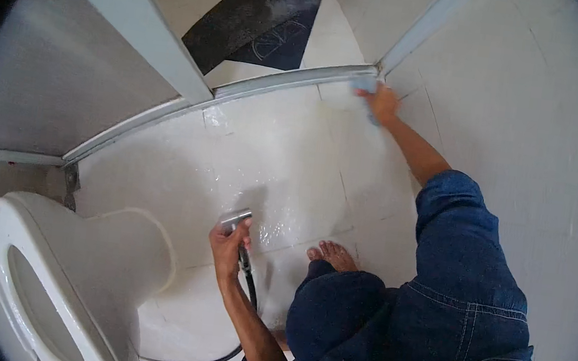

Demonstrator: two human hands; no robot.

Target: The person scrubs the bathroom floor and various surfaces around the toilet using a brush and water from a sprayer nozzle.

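My left hand (pixel 229 243) grips a chrome handheld sprayer (pixel 236 218) above the wet white floor tiles (pixel 289 180). A black hose (pixel 251 284) runs down from the sprayer and curves back towards the toilet. My right hand (pixel 383 103) is stretched out to the corner where the metal door track (pixel 296 78) meets the tiled wall. It is shut on a light blue cloth or sponge (pixel 366 86), blurred, which lies against the end of the track; its exact kind cannot be told.
A white toilet (pixel 43 307) stands at the lower left. A framed door panel (pixel 94 48) rises at the upper left. Beyond the track lies a folded dark mat (pixel 264 26). A tiled wall (pixel 530 156) is on the right. My bare foot (pixel 336 256) rests on the wet floor.
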